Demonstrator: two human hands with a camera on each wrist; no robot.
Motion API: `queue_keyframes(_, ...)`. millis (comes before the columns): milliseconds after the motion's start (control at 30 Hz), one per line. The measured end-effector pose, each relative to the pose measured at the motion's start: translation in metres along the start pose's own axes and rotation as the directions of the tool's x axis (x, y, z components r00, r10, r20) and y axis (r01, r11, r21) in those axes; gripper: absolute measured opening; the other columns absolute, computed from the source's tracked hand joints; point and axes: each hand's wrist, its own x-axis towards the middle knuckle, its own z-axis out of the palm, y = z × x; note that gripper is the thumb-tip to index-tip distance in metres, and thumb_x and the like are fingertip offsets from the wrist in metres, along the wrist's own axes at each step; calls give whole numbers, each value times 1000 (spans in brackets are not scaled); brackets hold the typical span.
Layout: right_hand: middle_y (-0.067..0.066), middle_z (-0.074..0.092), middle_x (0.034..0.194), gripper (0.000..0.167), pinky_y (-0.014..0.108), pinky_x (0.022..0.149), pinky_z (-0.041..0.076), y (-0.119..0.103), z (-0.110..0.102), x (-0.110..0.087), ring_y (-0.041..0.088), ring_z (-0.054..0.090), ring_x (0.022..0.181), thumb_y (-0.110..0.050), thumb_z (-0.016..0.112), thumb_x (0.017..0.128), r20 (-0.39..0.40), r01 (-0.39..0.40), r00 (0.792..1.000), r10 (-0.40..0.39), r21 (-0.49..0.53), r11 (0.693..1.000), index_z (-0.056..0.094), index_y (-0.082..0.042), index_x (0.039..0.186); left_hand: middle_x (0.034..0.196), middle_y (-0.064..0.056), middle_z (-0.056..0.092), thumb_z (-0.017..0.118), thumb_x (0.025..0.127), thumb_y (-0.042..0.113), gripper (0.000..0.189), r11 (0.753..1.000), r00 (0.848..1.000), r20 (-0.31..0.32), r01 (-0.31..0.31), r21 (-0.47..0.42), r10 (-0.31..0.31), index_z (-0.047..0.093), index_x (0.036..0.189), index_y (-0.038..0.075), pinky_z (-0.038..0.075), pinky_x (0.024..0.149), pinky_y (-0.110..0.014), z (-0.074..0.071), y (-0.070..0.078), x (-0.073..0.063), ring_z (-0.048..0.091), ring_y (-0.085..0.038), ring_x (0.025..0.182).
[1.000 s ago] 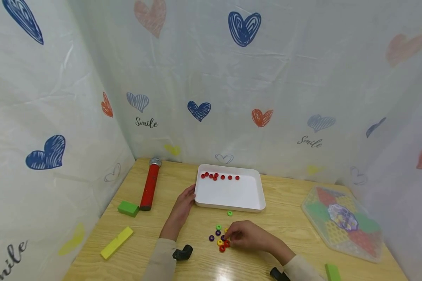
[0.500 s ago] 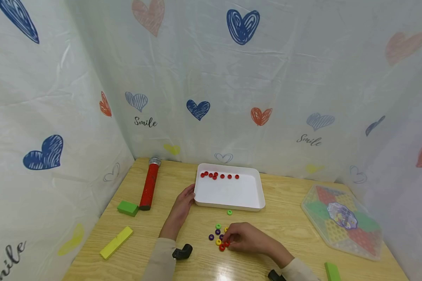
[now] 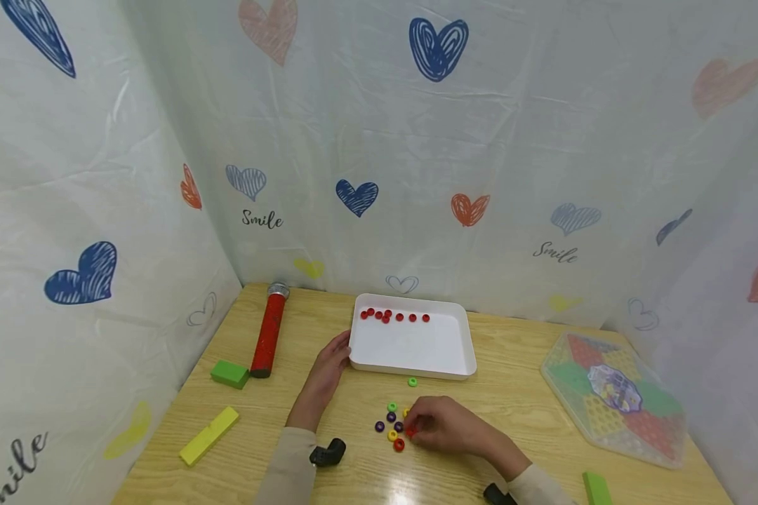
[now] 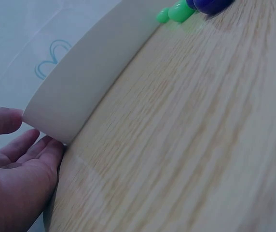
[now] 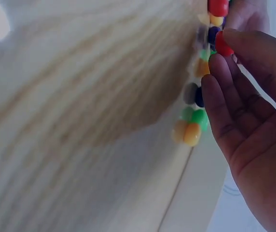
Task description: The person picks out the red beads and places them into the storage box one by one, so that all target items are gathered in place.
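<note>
My left hand holds the white tray at its near left corner. In the left wrist view the thumb touches the rim, with the fingers lower against the wall. Several red beads lie in the back part of the tray. In front of it, my right hand pinches a red bead between thumb and fingertips, just above the table. Beside those fingertips lies a loose group: another red bead, a yellow bead, purple beads and a green bead. The fingers partly cover a second yellow bead.
A lone green bead sits by the tray's front wall. At left are a red microphone, a green block and a yellow block. A clear board-game case and another green block are at right.
The right hand has picked out the red bead from beside the other red one and moved it slightly right and up. My left hand stays on the tray.
</note>
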Motion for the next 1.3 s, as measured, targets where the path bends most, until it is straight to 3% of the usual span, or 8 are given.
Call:
queue_keyframes(200,-9,66,98,17,21,74,54,5,-19,-2,1,59,85,-13,70,88,-55,-46,997,47,19,999,68,-16,104,154,-21,29,39,100,1,49,1000,1000,3,-5,-1,5,32,148,0,19,119,-46,0,0,1,24,-31,144)
queue_keyframes(467,-6,64,97,16,24,74,56,13,-50,-5,6,62,85,-15,68,90,-206,-9,979,1,-34,999,67,-11,106,155,-21,28,39,100,2,49,1000,1000,5,3,6,-3,32,148,0,19,119,-45,2,2,-1,24,-31,144)
queue_keyframes(667,-7,65,97,14,25,77,56,25,-71,-2,8,62,86,-16,69,89,-283,-88,956,73,-39,995,66,-18,103,155,-21,27,39,100,2,49,1000,1000,7,0,-1,0,31,148,0,18,119,-46,2,3,-1,23,-32,144)
queue_keyframes(967,-4,65,99,15,24,77,55,43,-104,12,14,62,90,-18,69,89,-307,-197,934,182,-20,980,67,-16,104,155,-21,27,39,100,2,49,1000,1000,4,-4,9,4,30,148,-1,18,119,-46,1,2,0,23,-32,145)
queue_keyframes(1300,-1,65,101,13,28,79,56,73,-120,35,16,62,93,-14,68,89,-297,-281,914,277,31,959,67,-15,102,154,-22,28,39,100,2,49,1000,1000,4,5,9,-5,32,148,-1,19,118,-46,1,2,-2,24,-32,144)
